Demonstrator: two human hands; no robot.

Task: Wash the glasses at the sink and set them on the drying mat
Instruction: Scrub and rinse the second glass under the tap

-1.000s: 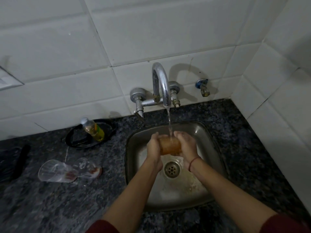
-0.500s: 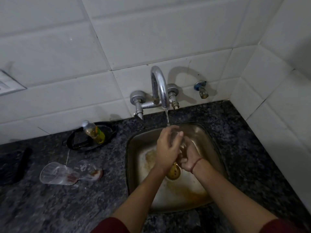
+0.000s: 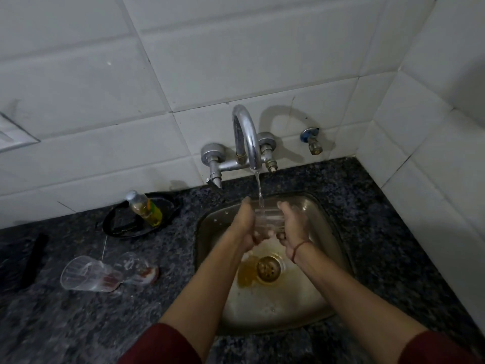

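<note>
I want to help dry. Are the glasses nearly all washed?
Not yet. Nothing looks finished: no clean glass stands set aside. Right now the left hand and right hand hold one clear glass under the tap stream, over the sink. A dirty glass and a second one lie tipped on the counter, waiting.

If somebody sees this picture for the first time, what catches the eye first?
At the centre, the left hand and right hand hold a clear glass under the running tap, over the sink. A brownish puddle lies beside the drain, and two dirty glasses lie on their sides on the dark counter at the left.
</note>
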